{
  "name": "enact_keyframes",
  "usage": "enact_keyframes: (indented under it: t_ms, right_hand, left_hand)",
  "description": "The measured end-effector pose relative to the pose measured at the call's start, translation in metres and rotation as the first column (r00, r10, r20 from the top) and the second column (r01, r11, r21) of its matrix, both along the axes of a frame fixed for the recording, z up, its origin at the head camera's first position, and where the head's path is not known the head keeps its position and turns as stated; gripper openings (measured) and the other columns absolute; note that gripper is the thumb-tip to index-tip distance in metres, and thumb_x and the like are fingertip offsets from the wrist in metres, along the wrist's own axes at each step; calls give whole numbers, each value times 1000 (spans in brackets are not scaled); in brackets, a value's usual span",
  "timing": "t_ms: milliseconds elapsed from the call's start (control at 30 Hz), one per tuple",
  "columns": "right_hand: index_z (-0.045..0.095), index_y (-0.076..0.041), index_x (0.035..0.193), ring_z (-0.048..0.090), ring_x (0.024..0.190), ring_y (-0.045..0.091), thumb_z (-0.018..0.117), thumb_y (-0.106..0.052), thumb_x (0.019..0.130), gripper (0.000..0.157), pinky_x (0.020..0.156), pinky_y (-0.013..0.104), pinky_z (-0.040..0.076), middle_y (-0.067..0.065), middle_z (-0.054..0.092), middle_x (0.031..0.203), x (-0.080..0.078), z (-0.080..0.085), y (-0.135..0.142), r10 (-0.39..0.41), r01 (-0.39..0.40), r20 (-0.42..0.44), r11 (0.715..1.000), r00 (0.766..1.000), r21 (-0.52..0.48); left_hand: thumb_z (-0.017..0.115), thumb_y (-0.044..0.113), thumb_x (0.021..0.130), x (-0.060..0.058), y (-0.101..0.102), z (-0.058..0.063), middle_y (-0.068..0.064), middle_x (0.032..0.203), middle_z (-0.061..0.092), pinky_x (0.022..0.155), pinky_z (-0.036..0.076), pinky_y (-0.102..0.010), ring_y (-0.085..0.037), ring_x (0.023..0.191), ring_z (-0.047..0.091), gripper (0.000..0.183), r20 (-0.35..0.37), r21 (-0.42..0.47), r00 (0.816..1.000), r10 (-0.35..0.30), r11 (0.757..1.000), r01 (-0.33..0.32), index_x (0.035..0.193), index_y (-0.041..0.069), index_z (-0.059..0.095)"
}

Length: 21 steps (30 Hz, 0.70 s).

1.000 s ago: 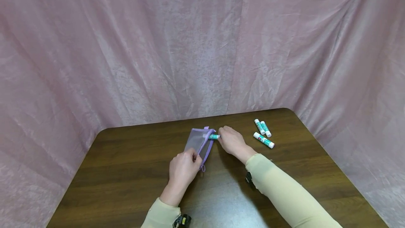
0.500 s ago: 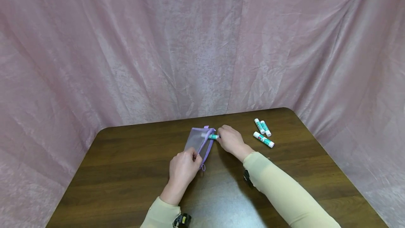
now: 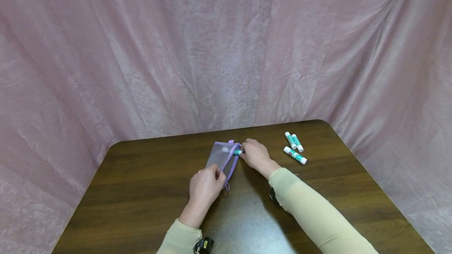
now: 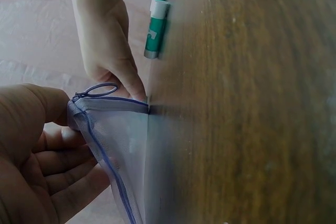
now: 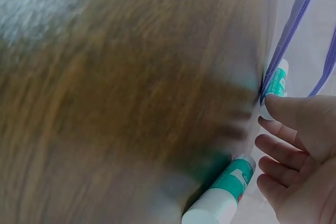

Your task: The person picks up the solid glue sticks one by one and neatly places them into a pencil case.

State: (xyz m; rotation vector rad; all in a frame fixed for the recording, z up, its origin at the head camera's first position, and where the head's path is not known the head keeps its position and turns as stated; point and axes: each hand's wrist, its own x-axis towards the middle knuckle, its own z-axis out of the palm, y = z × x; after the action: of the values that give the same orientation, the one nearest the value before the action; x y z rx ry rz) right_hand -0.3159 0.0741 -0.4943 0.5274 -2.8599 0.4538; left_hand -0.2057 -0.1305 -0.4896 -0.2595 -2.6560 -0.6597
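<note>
My left hand (image 3: 206, 185) pinches the near end of a purple mesh zipper pouch (image 3: 216, 156), beside its ring-shaped zipper pull (image 4: 102, 91). In the left wrist view, thumb and index finger hold the pouch corner while the other fingers lie loosely curled under it. At the pouch's far end, my right hand (image 3: 256, 154) has thumb and index finger on the end of a green and white glue stick (image 5: 276, 83). Most of that stick lies inside the unzipped mouth, its white tip showing through the mesh; the outer end stays between my fingertips.
Three more glue sticks lie on the brown wooden table (image 3: 141, 183), right of my right hand: one nearer glue stick (image 3: 295, 155) and two side by side, a left glue stick (image 3: 290, 140) and a right glue stick (image 3: 297, 143). A pink curtain (image 3: 197, 50) hangs behind the table.
My right hand has moved slightly left, and the glue stick has slid further into the pouch. The left hand keeps its grip at the same spot.
</note>
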Motion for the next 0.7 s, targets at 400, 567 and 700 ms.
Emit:
enact_keyframes:
  t_ms: [400, 567, 700]
  right_hand:
    - [73, -14, 84, 68, 98, 29, 88, -29, 95, 24, 82, 47, 58, 3, 67, 97, -4, 0, -5, -70, 70, 33, 997, 997, 15]
    - [70, -15, 74, 69, 97, 31, 88, -29, 95, 31, 81, 48, 58, 5, 68, 95, -6, -2, -9, -83, 83, 17, 996, 996, 21]
    - [71, -16, 70, 70, 98, 32, 86, -27, 95, 32, 82, 49, 59, 6, 71, 99, -7, -4, -12, -86, 85, 7, 996, 996, 31]
  left_hand:
    - [74, 15, 91, 2, 1, 1, 7, 60, 54, 48, 41, -40, -16, 50, 48, 25, -20, 0, 1000, 1, 1000, -1, 73, 21, 58]
    - [74, 15, 91, 2, 1, 1, 8, 59, 53, 48, 40, -39, -15, 50, 47, 25, -23, 2, 1000, -3, 1000, 3, 73, 21, 57]
    - [74, 15, 91, 2, 1, 1, 8, 59, 53, 48, 40, -38, -15, 49, 47, 25, -22, 2, 1000, 1, 1000, -1, 73, 21, 57]
